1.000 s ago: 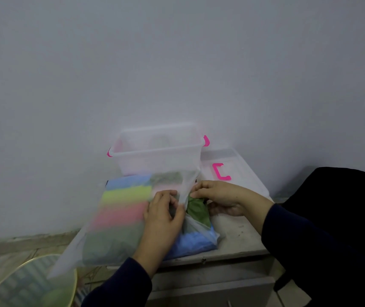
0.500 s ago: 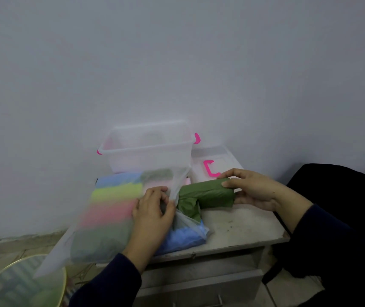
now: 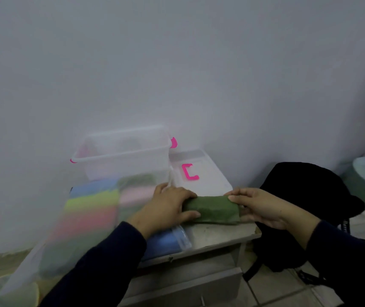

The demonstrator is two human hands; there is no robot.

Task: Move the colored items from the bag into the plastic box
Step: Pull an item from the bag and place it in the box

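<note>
One rolled dark-green cloth bundle (image 3: 213,209) held outside the translucent plastic bag (image 3: 70,220) | left hand (image 3: 168,207) and right hand (image 3: 263,207) each curl around an end | clear plastic box with pink latches (image 3: 121,151) looks empty; several coloured rolls remain bagged.

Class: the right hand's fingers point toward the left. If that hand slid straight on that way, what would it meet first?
The green roll, which the right hand already grips at one end; beyond it, the left hand on the other end.
</note>
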